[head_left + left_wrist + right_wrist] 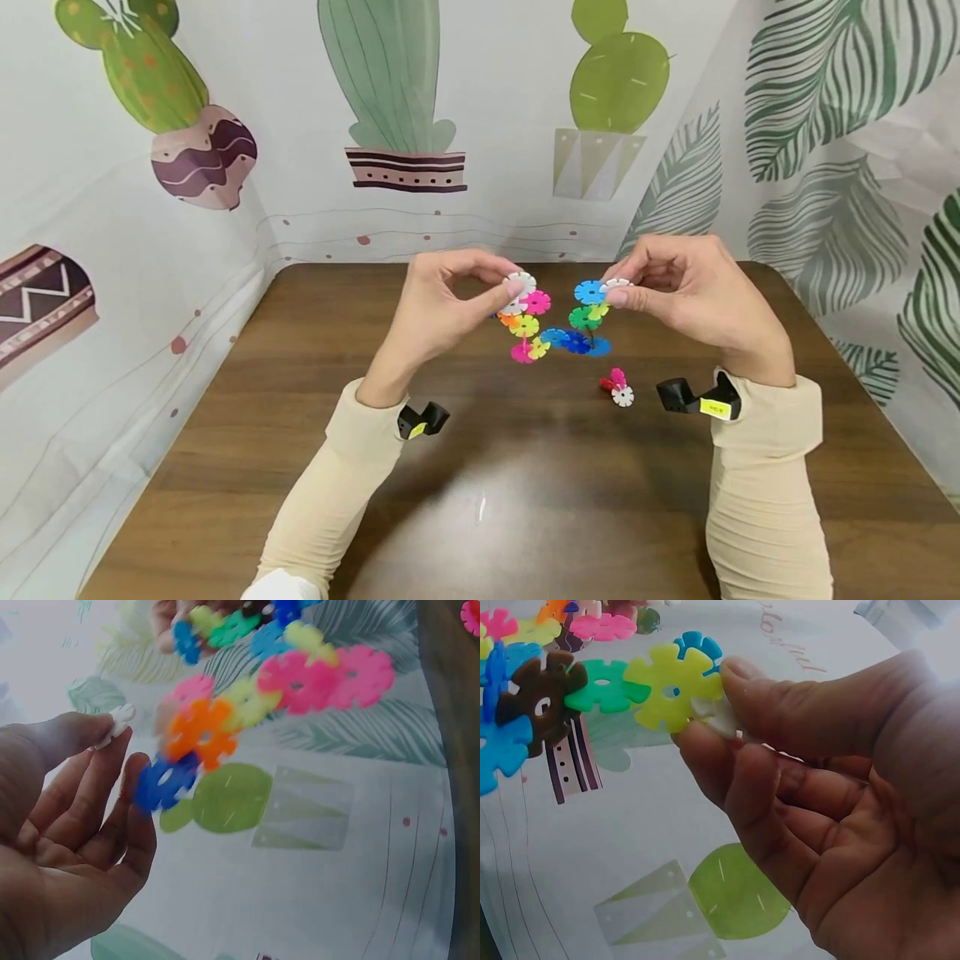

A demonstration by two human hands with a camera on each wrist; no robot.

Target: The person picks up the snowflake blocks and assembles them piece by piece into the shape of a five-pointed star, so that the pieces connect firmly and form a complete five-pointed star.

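A curved chain of interlocking plastic snowflake discs [524, 326] in several colours spans between the two hands above the table. My left hand [438, 312] pinches a white disc [116, 726] between thumb and index finger. Right by its other fingertips in the left wrist view are the chain's dark blue disc [166, 782] and orange disc [201, 732]. My right hand [693, 292] pinches a white disc [718, 718] at the chain's other end, beside a yellow-green disc [664, 688]. Green, brown and blue discs follow from there.
A small joined cluster of red, pink and white discs [621, 395] lies on the brown wooden table [525, 492], below the chain and nearer me. Behind the table hangs a white backdrop [502, 100] printed with cacti and leaves. Black wrist cameras [423, 421] sit on both cuffs.
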